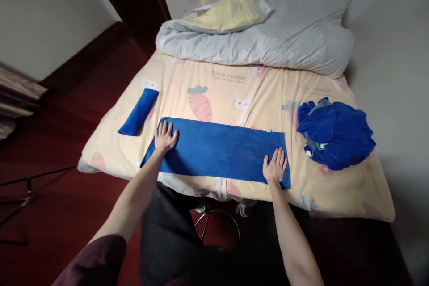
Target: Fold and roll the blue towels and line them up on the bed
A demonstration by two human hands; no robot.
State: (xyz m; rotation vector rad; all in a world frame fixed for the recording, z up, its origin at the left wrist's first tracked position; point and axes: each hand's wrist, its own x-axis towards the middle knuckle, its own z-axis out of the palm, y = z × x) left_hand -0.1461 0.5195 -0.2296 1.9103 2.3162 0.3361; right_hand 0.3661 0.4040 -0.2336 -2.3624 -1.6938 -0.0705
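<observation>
A bed (234, 94) with a cream cover, printed with a pink carrot, white rabbit faces and the words "Cute rabbit", fills the middle of the frame. Around it, at the left and lower left, lies a dark red floor (83, 85). A pale grey quilt (301, 27) is bunched across the top of the bed, at the upper centre. The person's dark trousers (164, 237) show at the bottom centre, close to the bed's near edge.

A rectangular blue towel (217, 149) is spread out lengthwise near that edge, in the middle of the frame, mostly smooth, its lower left corner reaching past the left wrist. At the right, apart from the towel, sits a crumpled heap of blue cloth (338, 134) with some pale mesh-like material in it. A clear plastic bag (231, 11) with something pale yellow inside rests on the quilt, upper centre. At centre left, a narrow blue cloth roll (139, 112) lies slantwise, just beside the towel.

The left hand (166, 137) lies palm down on the towel's left end, fingers spread wide. The right hand (275, 167) lies flat on its right end, fingers straight, thumb apart. A small white tag (269, 130) sticks out from the towel's upper edge, toward the right.
</observation>
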